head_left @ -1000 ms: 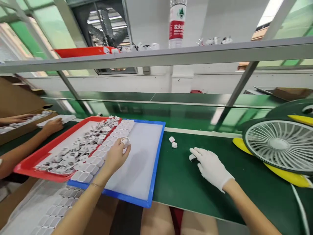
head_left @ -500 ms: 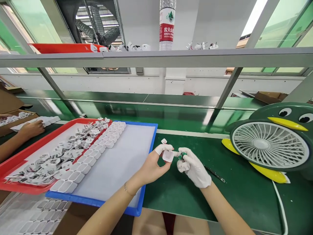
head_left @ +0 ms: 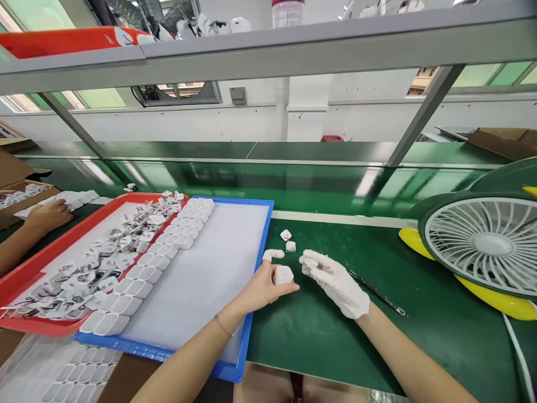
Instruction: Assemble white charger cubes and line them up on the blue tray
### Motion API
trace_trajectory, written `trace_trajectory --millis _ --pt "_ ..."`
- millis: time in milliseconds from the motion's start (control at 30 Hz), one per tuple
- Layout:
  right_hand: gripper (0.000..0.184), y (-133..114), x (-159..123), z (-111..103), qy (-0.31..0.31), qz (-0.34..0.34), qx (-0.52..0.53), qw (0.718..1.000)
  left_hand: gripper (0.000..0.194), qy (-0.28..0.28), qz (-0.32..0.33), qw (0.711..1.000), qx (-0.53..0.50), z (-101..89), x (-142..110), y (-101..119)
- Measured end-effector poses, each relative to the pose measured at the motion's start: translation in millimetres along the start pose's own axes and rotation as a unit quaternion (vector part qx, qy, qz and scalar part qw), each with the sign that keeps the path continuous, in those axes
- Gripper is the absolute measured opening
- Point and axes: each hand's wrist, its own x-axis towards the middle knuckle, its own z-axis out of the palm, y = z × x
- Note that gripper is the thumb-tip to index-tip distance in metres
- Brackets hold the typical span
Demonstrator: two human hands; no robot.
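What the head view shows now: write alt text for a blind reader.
A left hand, one finger covered in white, holds a small white housing over a green workbench, beside a white-gloved right hand. At left, a blue tray carries rows of white housings and a red tray holds loose wired white parts; a green fan stands at right.

Bright, even light fills the view, with pale daylight showing in the windows (head_left: pixel 100 99) at the back. White streaks of glare lie on the glossy green panel (head_left: pixel 251 178) behind the bench (head_left: pixel 319 336), where shadows are soft and faint. The fan (head_left: pixel 491 244) looks stretched near the right edge.
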Motion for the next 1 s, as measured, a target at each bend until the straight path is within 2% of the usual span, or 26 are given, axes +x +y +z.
trace_trajectory --millis 67,167,267,367,567,733,1000 --pt "0.042 0 -5 -6 -0.02 -0.005 -0.053 0.998 0.045 0.003 -0.003 0.998 0.068 1.4 -1 0" --pt "0.054 3 -10 -13 -0.012 -0.093 -0.223 0.97 0.035 0.019 0.046 0.988 0.148 4.5 0 0" --pt "0.041 7 -11 -15 0.005 -0.186 -0.342 0.921 0.03 0.018 0.068 0.982 0.178 7.8 2 -1" --pt "0.037 11 -12 -13 -0.007 -0.22 -0.366 0.904 0.029 0.021 0.063 0.978 0.2 10.6 3 0" --pt "0.057 12 -16 -6 -0.014 -0.224 -0.42 0.879 0.033 0.056 0.089 0.958 0.268 13.1 -1 -1" --pt "0.059 12 -17 -6 -0.021 -0.231 -0.458 0.858 0.033 0.049 0.106 0.941 0.316 14.5 -2 -2" --pt "0.068 4 -15 -4 -0.049 -0.172 -0.506 0.844 0.039 0.041 0.15 0.922 0.353 16.1 0 -10"
